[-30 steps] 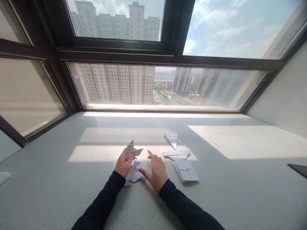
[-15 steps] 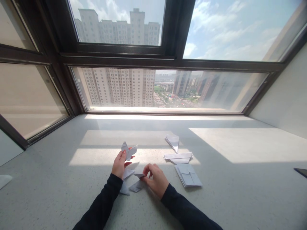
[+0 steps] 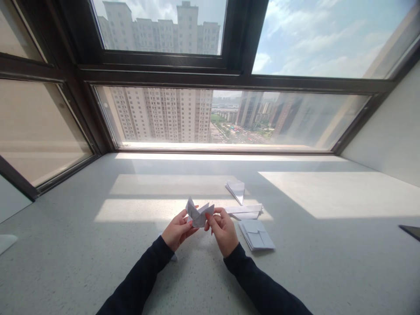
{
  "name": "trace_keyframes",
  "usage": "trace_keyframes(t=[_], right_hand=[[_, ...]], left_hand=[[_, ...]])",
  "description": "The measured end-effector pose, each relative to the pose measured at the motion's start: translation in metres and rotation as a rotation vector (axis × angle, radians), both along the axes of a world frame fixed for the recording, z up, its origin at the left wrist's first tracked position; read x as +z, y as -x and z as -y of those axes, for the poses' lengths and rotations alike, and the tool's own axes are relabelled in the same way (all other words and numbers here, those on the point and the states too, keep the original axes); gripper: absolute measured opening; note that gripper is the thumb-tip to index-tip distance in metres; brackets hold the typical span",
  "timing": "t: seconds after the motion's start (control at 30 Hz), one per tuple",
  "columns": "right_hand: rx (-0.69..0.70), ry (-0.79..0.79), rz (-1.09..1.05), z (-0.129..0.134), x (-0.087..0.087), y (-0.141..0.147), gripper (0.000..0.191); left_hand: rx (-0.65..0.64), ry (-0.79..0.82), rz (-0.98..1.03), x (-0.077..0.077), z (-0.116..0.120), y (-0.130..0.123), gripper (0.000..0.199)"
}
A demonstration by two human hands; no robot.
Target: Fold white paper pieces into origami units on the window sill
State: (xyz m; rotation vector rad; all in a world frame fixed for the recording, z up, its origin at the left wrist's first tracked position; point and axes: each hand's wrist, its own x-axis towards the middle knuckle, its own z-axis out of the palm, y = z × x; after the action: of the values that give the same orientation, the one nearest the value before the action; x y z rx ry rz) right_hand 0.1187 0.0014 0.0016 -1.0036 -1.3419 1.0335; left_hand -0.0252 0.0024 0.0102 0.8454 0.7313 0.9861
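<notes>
Change: half a second ago the left hand [image 3: 177, 232] held one folded form up while the right hand [image 3: 225, 229] pinched a loose piece low on the sill [image 3: 278, 280]; both hands now meet on the held folded paper [image 3: 198, 216].
Meaning: the pieces seem to be handled together rather than apart, so this looks like close two-handed work; whether they are joined or merely pressed together, I cannot tell.
Held folded paper: raised, to the left of the square paper stack [image 3: 257, 235], well apart from it; white, thin, sharply creased, with several pointed flaps standing up like a crown.
Left hand: gripping the paper's left side between thumb and fingers, on the side away from the square paper stack.
Right hand: gripping the paper's right edge, thumb in front, fingertips curled, between that paper and the square paper stack.
Square paper stack: layered, flat, with flap seams crossing its top face.
Folded strip [image 3: 245, 211]: long and narrow with a slanting lower part, just beyond the square paper stack.
Paper wedge [image 3: 236, 191]: layered, narrowing to a point, beyond the square paper stack and the strip.
Half-hidden paper [image 3: 174, 258]: a small tip under the left sleeve [image 3: 144, 267], well left of the square paper stack.
Sill: pale, hard, finely speckled, beneath the square paper stack.
</notes>
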Motion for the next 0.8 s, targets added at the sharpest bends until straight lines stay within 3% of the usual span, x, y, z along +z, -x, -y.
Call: trace_keyframes(t=[0.2, 0.53, 0.8], right_hand=[[-0.029, 0.044, -0.001, -0.0038, -0.0032, -0.0008, 0.025], [-0.009, 0.093, 0.04, -0.0048, -0.0103, -0.001, 0.025], [0.019, 0.116, 0.023, -0.0021, -0.0068, 0.0003, 0.026]], left_hand=[[-0.117, -0.011, 0.036, 0.0023, 0.0031, -0.0006, 0.059], [-0.07, -0.001, -0.01, 0.0055, 0.0041, -0.0036, 0.059], [-0.066, -0.033, 0.003, -0.0006, 0.002, -0.0037, 0.061]])
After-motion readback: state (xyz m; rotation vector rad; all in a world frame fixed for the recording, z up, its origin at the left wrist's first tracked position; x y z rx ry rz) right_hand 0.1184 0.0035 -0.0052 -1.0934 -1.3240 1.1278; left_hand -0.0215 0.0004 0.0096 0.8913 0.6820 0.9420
